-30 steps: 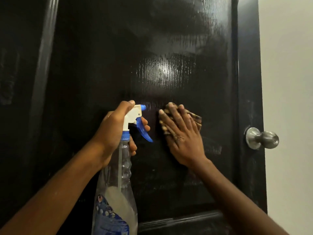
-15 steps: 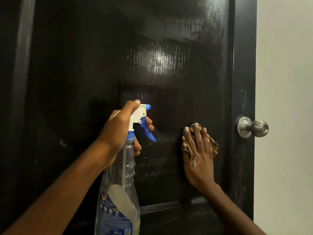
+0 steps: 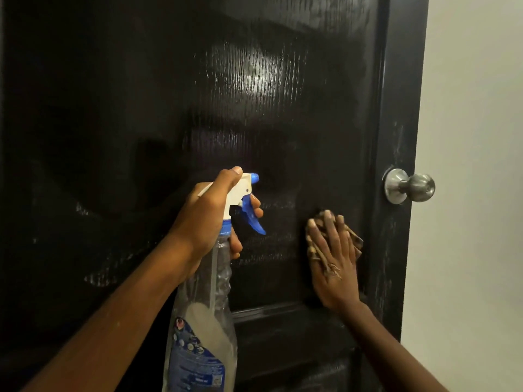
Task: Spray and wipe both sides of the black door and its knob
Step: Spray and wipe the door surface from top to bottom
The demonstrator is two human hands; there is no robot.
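Your left hand (image 3: pixel 206 219) grips the neck of the bottle (image 3: pixel 202 321), thumb lying along the top of the white sprayer head and fingers curled round beneath the blue trigger; the nozzle points at the door (image 3: pixel 175 103). The bottle hangs below your fist, clear, with a blue label low down. Your right hand (image 3: pixel 334 258) lies flat, fingers straight and together, pressing the cloth (image 3: pixel 355 239) against the door, the cloth showing past your fingertips and to their right. The knob (image 3: pixel 409 186), silver, sits above and right of that hand, apart from it. Wet streaks show on the door between your two hands. A pale wall (image 3: pixel 469 193) is right of the knob.
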